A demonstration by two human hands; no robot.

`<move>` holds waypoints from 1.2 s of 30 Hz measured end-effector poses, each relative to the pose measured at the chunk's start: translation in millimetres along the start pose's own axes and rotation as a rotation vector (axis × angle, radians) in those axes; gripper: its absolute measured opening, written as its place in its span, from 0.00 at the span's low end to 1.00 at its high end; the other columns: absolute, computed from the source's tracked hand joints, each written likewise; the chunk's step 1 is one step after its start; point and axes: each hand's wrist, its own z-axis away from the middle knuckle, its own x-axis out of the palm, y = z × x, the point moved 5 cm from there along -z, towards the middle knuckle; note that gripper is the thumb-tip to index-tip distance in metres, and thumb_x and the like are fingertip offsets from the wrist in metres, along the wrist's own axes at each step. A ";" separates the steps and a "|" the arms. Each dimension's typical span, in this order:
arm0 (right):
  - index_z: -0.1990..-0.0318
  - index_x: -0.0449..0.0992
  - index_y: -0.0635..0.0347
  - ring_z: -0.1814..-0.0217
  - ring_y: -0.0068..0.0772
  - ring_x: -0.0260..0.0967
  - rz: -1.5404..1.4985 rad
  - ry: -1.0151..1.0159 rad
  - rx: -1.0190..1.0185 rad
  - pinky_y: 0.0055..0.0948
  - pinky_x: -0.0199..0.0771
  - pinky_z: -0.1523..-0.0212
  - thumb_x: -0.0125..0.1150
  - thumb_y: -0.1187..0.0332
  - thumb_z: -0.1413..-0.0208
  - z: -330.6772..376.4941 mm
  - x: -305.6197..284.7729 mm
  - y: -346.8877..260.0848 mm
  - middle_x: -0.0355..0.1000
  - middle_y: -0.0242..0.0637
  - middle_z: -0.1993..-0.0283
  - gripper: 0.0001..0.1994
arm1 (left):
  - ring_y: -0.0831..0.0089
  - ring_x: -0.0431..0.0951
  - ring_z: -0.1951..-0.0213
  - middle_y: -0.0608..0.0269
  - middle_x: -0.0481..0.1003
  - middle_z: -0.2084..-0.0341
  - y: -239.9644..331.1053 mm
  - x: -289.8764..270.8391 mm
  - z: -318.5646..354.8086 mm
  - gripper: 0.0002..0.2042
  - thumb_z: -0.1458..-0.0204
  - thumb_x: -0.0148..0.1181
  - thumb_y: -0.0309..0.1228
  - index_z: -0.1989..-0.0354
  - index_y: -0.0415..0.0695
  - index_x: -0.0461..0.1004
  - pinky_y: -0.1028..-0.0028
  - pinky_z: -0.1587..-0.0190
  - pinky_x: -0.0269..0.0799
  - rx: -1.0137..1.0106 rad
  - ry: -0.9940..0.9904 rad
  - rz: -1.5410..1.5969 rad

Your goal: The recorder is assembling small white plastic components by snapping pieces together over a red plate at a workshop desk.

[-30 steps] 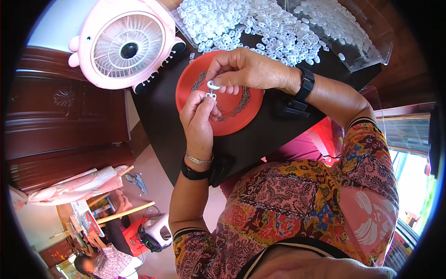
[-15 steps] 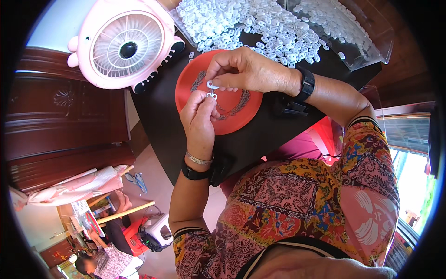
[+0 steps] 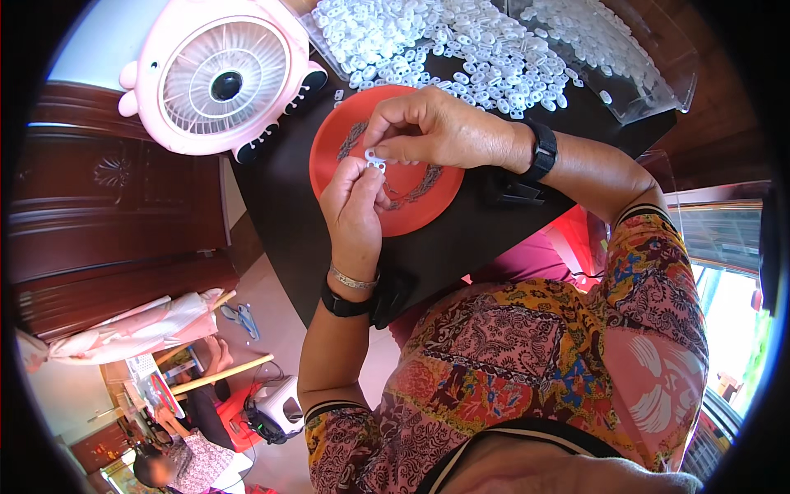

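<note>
Little has shifted: both hands still pinch a small white plastic clip (image 3: 375,158) above the round red plastic plate (image 3: 428,206), left hand (image 3: 355,206) below, right hand (image 3: 436,128) above.

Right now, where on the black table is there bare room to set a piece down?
Bare black table lies between the pink fan and the red plate, and below the plate toward the left hand. Crowded: the white pieces heaped beyond the right hand.

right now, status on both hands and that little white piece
Left hand and right hand both pinching small white plastic piece. Held above red plate. Nothing between them.
</note>
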 end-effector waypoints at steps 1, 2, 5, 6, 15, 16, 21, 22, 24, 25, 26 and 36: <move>0.63 0.75 0.64 0.65 0.17 0.70 -0.001 -0.007 -0.013 0.19 0.70 0.62 0.59 0.73 0.45 0.3 1.3 -1.3 0.73 0.29 0.69 0.05 | 0.80 0.67 0.80 0.67 0.67 0.83 0.0 -0.1 0.3 0.08 0.45 0.47 0.27 0.76 0.41 0.66 0.82 0.77 0.60 0.004 0.005 0.008; 0.64 0.75 0.64 0.65 0.18 0.71 -0.001 -0.014 -0.025 0.19 0.70 0.61 0.60 0.73 0.45 0.5 2.3 -2.2 0.74 0.30 0.68 0.05 | 0.80 0.67 0.80 0.67 0.67 0.82 0.0 -0.3 0.6 0.08 0.45 0.47 0.28 0.76 0.41 0.66 0.82 0.77 0.60 0.007 0.011 0.016; 0.63 0.74 0.64 0.66 0.19 0.72 0.015 0.008 -0.076 0.21 0.72 0.64 0.61 0.74 0.48 1.1 2.3 -1.6 0.74 0.32 0.70 0.06 | 0.80 0.67 0.80 0.67 0.67 0.82 -0.6 -1.5 0.7 0.08 0.45 0.47 0.28 0.75 0.40 0.66 0.82 0.77 0.60 0.007 0.019 0.012; 0.63 0.74 0.64 0.66 0.19 0.72 0.014 0.006 -0.078 0.21 0.72 0.64 0.61 0.74 0.48 0.9 3.1 -1.8 0.74 0.32 0.70 0.06 | 0.80 0.67 0.80 0.67 0.67 0.82 -0.7 -1.9 0.9 0.08 0.45 0.47 0.28 0.75 0.40 0.66 0.82 0.77 0.60 0.009 0.022 0.011; 0.62 0.72 0.63 0.66 0.19 0.72 -0.021 -0.045 -0.088 0.20 0.74 0.66 0.63 0.80 0.51 3.1 10.9 0.6 0.72 0.31 0.69 0.09 | 0.78 0.69 0.80 0.64 0.69 0.81 -3.7 -1.4 1.4 0.11 0.43 0.46 0.30 0.64 0.35 0.71 0.81 0.77 0.62 -0.019 0.032 0.118; 0.61 0.72 0.63 0.67 0.20 0.72 0.021 -0.059 -0.102 0.20 0.74 0.66 0.63 0.80 0.51 2.9 11.4 -1.7 0.73 0.31 0.68 0.09 | 0.78 0.69 0.80 0.64 0.70 0.81 -4.1 -1.8 1.4 0.11 0.43 0.47 0.31 0.64 0.35 0.71 0.81 0.77 0.62 -0.035 0.021 0.141; 0.60 0.72 0.63 0.67 0.22 0.74 0.064 -0.082 -0.085 0.22 0.74 0.67 0.64 0.79 0.52 5.2 13.7 -6.0 0.74 0.34 0.67 0.12 | 0.78 0.69 0.80 0.64 0.70 0.81 -7.7 -2.5 -0.1 0.11 0.43 0.47 0.32 0.64 0.36 0.72 0.81 0.77 0.62 -0.076 -0.021 0.127; 0.62 0.72 0.63 0.69 0.26 0.74 0.071 -0.065 -0.103 0.25 0.74 0.68 0.65 0.76 0.54 5.5 14.1 -8.3 0.74 0.35 0.71 0.12 | 0.77 0.70 0.81 0.63 0.71 0.80 -7.3 -2.7 0.0 0.12 0.43 0.47 0.32 0.64 0.36 0.72 0.81 0.78 0.63 -0.071 -0.011 0.124; 0.63 0.72 0.62 0.71 0.31 0.75 0.079 -0.048 -0.121 0.28 0.74 0.69 0.66 0.74 0.56 5.3 14.8 -8.9 0.74 0.37 0.74 0.12 | 0.77 0.70 0.81 0.63 0.71 0.80 -5.7 -0.4 0.7 0.12 0.43 0.47 0.32 0.63 0.36 0.72 0.81 0.78 0.63 -0.065 -0.002 0.120; 0.63 0.71 0.62 0.70 0.35 0.74 0.221 -0.006 -0.224 0.30 0.74 0.68 0.66 0.72 0.57 5.6 15.0 -12.1 0.74 0.38 0.73 0.13 | 0.77 0.71 0.81 0.62 0.72 0.80 -4.2 1.5 1.3 0.12 0.43 0.47 0.32 0.63 0.35 0.72 0.81 0.78 0.64 -0.068 0.019 0.119; 0.63 0.71 0.62 0.68 0.39 0.74 0.364 0.035 -0.327 0.32 0.74 0.67 0.67 0.71 0.58 6.8 15.3 -15.9 0.74 0.40 0.72 0.14 | 0.77 0.71 0.81 0.61 0.73 0.79 -3.5 2.0 1.7 0.12 0.43 0.47 0.32 0.63 0.35 0.73 0.81 0.77 0.64 -0.071 0.040 0.117; 0.61 0.72 0.62 0.63 0.44 0.73 0.515 0.022 -0.441 0.35 0.74 0.63 0.65 0.71 0.55 10.3 15.7 -19.8 0.73 0.39 0.68 0.13 | 0.74 0.72 0.80 0.59 0.73 0.81 -4.6 -1.0 1.2 0.14 0.41 0.44 0.32 0.63 0.32 0.73 0.78 0.76 0.65 -0.004 0.006 0.102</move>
